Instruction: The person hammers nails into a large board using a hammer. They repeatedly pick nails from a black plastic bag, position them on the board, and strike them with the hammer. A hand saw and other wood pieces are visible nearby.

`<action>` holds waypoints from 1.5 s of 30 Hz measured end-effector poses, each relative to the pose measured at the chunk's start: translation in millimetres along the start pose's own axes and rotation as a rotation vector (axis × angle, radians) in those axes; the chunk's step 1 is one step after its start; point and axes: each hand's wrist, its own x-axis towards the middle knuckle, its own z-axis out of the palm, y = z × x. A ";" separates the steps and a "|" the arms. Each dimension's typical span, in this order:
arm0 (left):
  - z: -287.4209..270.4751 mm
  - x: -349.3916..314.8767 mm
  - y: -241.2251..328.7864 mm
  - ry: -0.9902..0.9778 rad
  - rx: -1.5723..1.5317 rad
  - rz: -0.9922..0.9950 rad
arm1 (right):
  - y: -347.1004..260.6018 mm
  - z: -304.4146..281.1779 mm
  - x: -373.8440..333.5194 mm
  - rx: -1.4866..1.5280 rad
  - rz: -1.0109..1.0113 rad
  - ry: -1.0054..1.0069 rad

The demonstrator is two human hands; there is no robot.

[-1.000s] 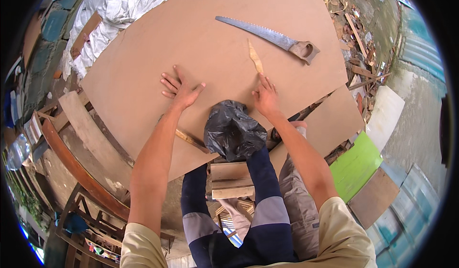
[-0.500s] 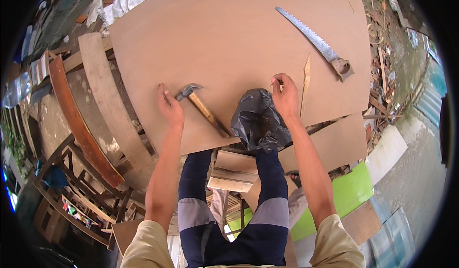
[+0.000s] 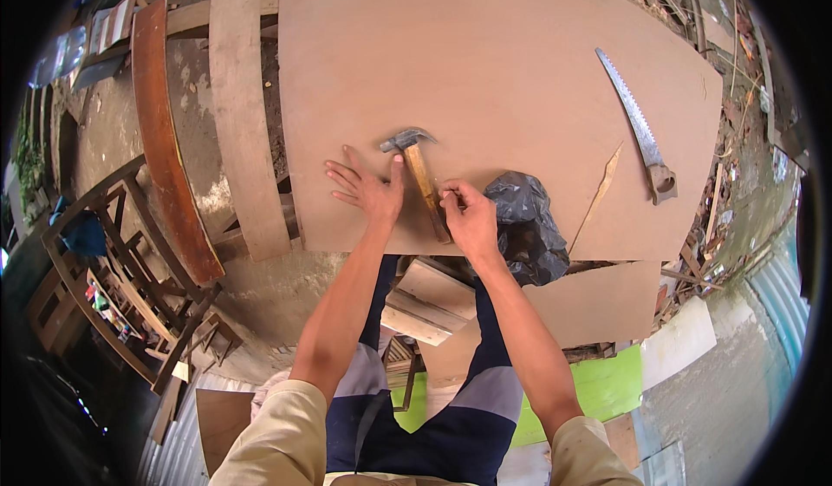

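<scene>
My left hand (image 3: 371,189) lies on the large brown board (image 3: 485,70) with its fingers spread, just left of a claw hammer (image 3: 419,176). The hammer rests with its metal head away from me and its wooden handle toward me; my left thumb is near the head. My right hand (image 3: 472,221) is between the hammer handle and a crumpled black plastic bag (image 3: 513,198). Its thumb and fingers are pinched together; whatever they hold is too small to make out. The bag's mouth gapes toward me at the board's near edge.
On the board's right lie a handsaw (image 3: 642,130) and a pointed wood sliver (image 3: 598,195). Wooden planks (image 3: 247,113) and a wooden frame (image 3: 130,217) stand at the left. A green sheet (image 3: 598,395) lies below the near edge, and wood scraps litter the right.
My right hand has moved left from beyond the bag to beside the hammer handle. My left hand has flattened and spread its fingers near the hammer. The view has shifted.
</scene>
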 end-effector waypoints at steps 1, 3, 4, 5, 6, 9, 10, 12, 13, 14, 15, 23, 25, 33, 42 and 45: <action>-2.7 1.3 2.7 -0.020 0.015 -0.016 | 6.1 8.4 0.5 -0.016 -0.033 0.023; -5.9 4.7 4.2 -0.066 0.046 -0.038 | 11.1 18.7 6.1 -0.153 -0.061 0.056; -7.0 4.8 5.5 -0.089 0.060 -0.047 | 13.5 23.2 10.3 -0.221 -0.078 0.072; -10.1 5.2 7.7 -0.111 0.076 -0.055 | 18.0 29.4 15.6 -0.292 -0.154 0.096; -14.7 7.8 9.9 -0.134 0.090 -0.060 | 21.3 35.3 22.4 -0.362 -0.231 0.124; -33.0 22.1 13.3 -0.232 0.086 -0.060 | 19.6 47.3 32.3 -0.526 -0.324 0.116; -39.1 27.3 14.5 -0.249 0.104 -0.059 | 17.2 51.1 33.4 -0.575 -0.332 0.100; -43.9 34.9 15.3 -0.291 0.138 -0.061 | 17.7 56.0 34.9 -0.591 -0.330 0.073; -46.5 36.6 15.0 -0.302 0.136 -0.061 | 18.1 58.5 35.5 -0.581 -0.334 0.078; -46.5 37.3 14.1 -0.313 0.127 -0.057 | 18.4 59.8 36.0 -0.576 -0.342 0.088; -46.5 38.1 13.1 -0.324 0.118 -0.052 | 19.0 61.4 36.4 -0.540 -0.326 0.092; -40.9 46.3 9.2 -0.345 0.029 -0.083 | 28.8 62.7 31.4 -0.430 -0.205 0.189; -42.9 47.9 13.5 -0.342 0.029 -0.107 | 31.4 59.7 27.4 -0.376 -0.161 0.235; -51.5 46.0 28.5 -0.364 0.067 -0.166 | 28.4 48.1 28.6 -0.327 -0.023 0.215; -52.7 52.9 17.4 -0.446 0.035 -0.113 | 36.1 42.0 28.0 -0.344 -0.092 0.172; -49.1 53.4 16.1 -0.430 0.061 -0.109 | 37.6 44.0 28.6 -0.313 -0.106 0.183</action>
